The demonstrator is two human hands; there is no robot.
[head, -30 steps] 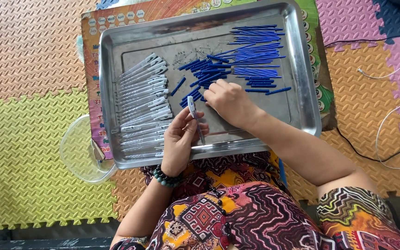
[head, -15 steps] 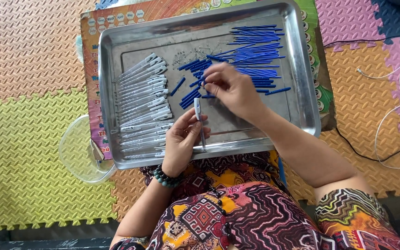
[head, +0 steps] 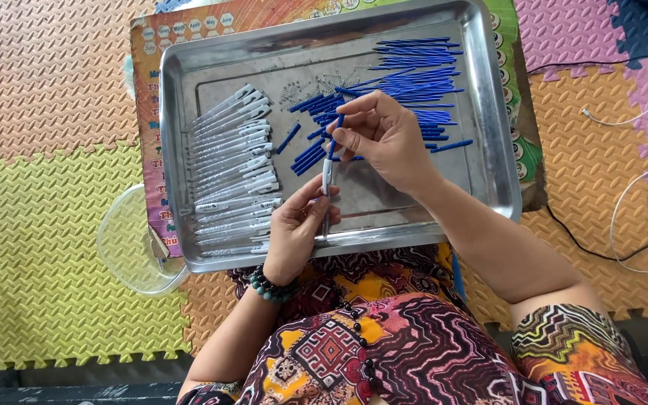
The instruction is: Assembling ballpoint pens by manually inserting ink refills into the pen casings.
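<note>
My left hand (head: 298, 236) grips a white pen barrel (head: 327, 176) upright over the near part of a steel tray (head: 498, 150). Just above it, my right hand (head: 384, 139) pinches a short blue pen piece (head: 334, 137) at the top end of that barrel. A row of several white pen barrels (head: 232, 169) lies along the tray's left side. Short blue pieces (head: 313, 127) are scattered in the tray's middle. Several thin blue refills (head: 418, 75) are piled at the far right. Tiny metal springs (head: 313, 84) lie near the far middle.
The tray rests on a printed poster (head: 151, 60) over coloured foam floor mats (head: 46, 247). A clear plastic bowl (head: 125, 244) sits left of the tray's near corner. White and black cables (head: 624, 247) run over the mats on the right. My patterned clothing fills the bottom.
My right hand lifted from the blue pieces with one of them and brought it to the barrel's top. The left hand raised the barrel slightly.
</note>
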